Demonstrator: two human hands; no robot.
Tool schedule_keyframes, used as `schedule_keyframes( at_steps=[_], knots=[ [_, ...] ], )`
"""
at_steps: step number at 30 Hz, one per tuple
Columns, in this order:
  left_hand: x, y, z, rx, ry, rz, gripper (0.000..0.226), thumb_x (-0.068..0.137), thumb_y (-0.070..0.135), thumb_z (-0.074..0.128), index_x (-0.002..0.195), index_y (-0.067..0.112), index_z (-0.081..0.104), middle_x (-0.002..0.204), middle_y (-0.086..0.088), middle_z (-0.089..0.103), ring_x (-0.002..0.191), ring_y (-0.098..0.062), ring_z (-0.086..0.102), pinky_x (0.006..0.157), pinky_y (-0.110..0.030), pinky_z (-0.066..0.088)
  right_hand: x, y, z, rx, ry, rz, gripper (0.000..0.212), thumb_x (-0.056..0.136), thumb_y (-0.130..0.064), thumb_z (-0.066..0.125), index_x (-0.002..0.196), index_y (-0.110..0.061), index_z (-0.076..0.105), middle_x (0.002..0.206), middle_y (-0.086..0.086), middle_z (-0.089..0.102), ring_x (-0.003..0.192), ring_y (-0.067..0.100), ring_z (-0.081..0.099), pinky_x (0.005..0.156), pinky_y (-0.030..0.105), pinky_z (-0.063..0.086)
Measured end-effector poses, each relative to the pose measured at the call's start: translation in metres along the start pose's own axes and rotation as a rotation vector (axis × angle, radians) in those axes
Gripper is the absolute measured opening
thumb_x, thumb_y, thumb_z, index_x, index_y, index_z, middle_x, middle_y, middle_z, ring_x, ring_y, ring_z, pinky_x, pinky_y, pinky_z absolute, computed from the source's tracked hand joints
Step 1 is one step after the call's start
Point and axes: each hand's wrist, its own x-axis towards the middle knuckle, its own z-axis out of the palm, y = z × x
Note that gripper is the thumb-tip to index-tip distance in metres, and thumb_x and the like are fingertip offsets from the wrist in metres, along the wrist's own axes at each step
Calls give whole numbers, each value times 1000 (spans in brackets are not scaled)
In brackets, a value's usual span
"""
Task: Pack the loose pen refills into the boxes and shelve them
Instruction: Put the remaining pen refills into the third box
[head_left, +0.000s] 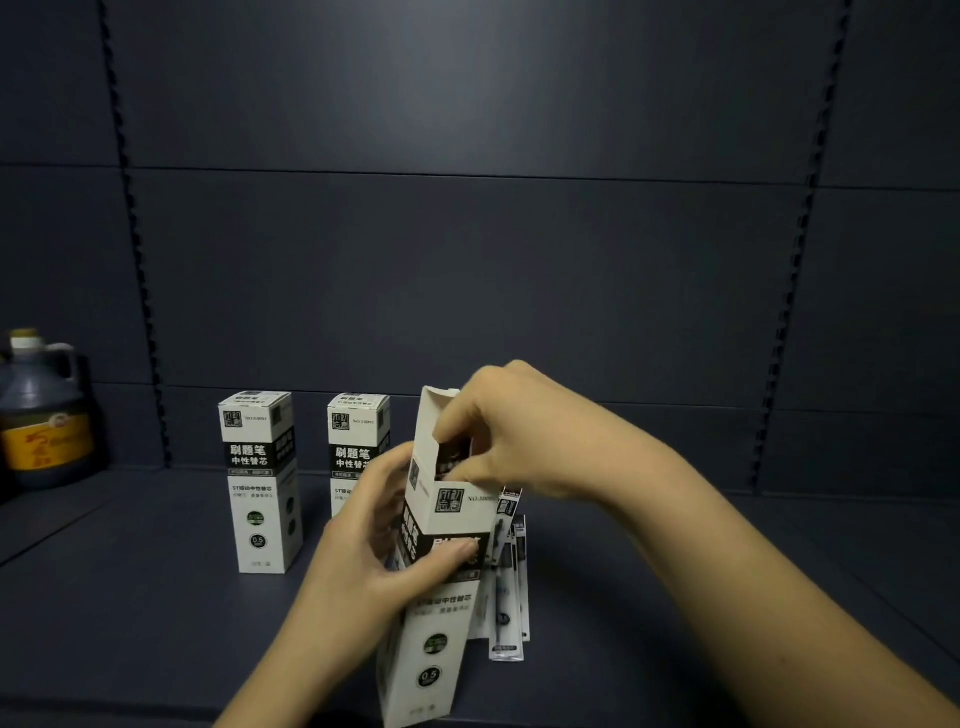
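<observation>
A tall white-and-black refill box (439, 623) stands tilted at the front of the dark shelf (156, 597), its top flap raised. My left hand (374, 540) grips the box around its middle from the left. At the box's open top, my right hand (498, 431) pinches the flap, fingers curled over the opening. Several loose pen refills (509, 587) in clear sleeves lie on the shelf just right of the box, partly hidden by it. Two closed boxes of the same kind stand upright further back: one at the left (262, 483), one (356, 447) partly behind my left hand.
A dark jug (44, 410) with a yellow label and white cap stands at the far left of the shelf. The dark back panel (467, 286) with slotted uprights rises behind the boxes.
</observation>
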Motion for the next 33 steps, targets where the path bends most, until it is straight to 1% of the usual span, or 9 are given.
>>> schedule_keyframes(
  at_steps=[3,6,10,14,20,22,24,28,33],
  knots=[
    [2,-1,1,31,6,-11,71,65,32,88,127,36,52,117,20,69,110,1,65,86,-9,49,7,-2,-8,-54,-50,-36,39,72,-19,77,46,-38,56,49,-17,53,50,7,46,53,23,41],
    [4,-2,-3,63,1,-1,73,66,28,91,127,36,53,117,20,69,109,0,66,86,-13,51,0,5,-22,41,-87,-80,10,75,-30,82,78,-27,73,71,-16,69,70,-5,64,69,20,53],
    [3,-6,-16,66,10,-9,71,62,40,83,126,42,54,122,16,68,111,-5,66,89,-20,53,-23,24,-32,221,48,-75,19,82,-33,77,98,-23,75,94,-12,75,89,3,69,86,28,54],
    [1,-7,-24,60,34,-17,67,60,40,82,120,48,55,120,15,68,109,-7,67,89,-29,56,-26,56,-4,432,226,83,16,90,-28,68,83,-15,76,82,-3,77,75,7,70,77,25,56],
    [0,-11,-24,34,37,-57,66,61,41,80,119,55,54,121,20,67,111,-1,66,91,-21,54,13,103,117,275,242,469,23,89,-35,68,73,-19,68,72,-1,72,64,9,62,60,11,43],
    [0,-13,-24,28,25,-69,67,61,40,80,122,52,54,121,18,68,112,-4,66,94,-29,54,20,110,154,305,271,563,27,89,-37,68,75,-14,64,71,0,68,64,11,61,63,19,49],
    [2,-14,-24,21,15,-81,68,62,39,81,124,49,54,122,15,68,113,-8,66,97,-37,53,24,112,176,294,244,614,33,88,-39,67,76,-10,55,79,4,66,75,21,63,70,33,51],
    [5,-19,-27,-1,26,-108,70,62,38,82,127,42,54,122,11,69,114,-10,66,100,-46,52,23,111,183,133,145,643,29,93,-40,62,90,-13,50,109,9,52,100,26,55,75,30,40],
    [4,-21,-27,-20,17,-127,73,63,38,81,129,41,53,124,11,68,114,-11,66,99,-45,53,16,122,179,225,159,727,24,93,-29,64,89,-10,49,106,9,52,81,18,48,52,17,30]
  ],
)
